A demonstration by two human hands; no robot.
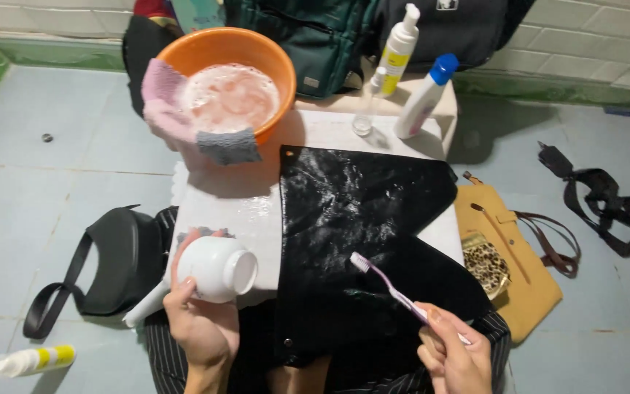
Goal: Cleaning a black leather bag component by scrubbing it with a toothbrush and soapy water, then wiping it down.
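Fingers (442, 343) pinch pink toothbrush (391, 288) over wet black bag (359, 211).

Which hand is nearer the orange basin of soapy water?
Left. The left hand, holding a white jar, sits below the orange basin; the right hand, holding a toothbrush, is farther right.

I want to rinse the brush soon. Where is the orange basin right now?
In the head view, the orange basin sits upper left on the white table, beside the black bag, with a pink cloth over its rim.

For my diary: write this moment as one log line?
left hand: holds white jar | right hand: holds toothbrush over black bag | orange basin: foamy
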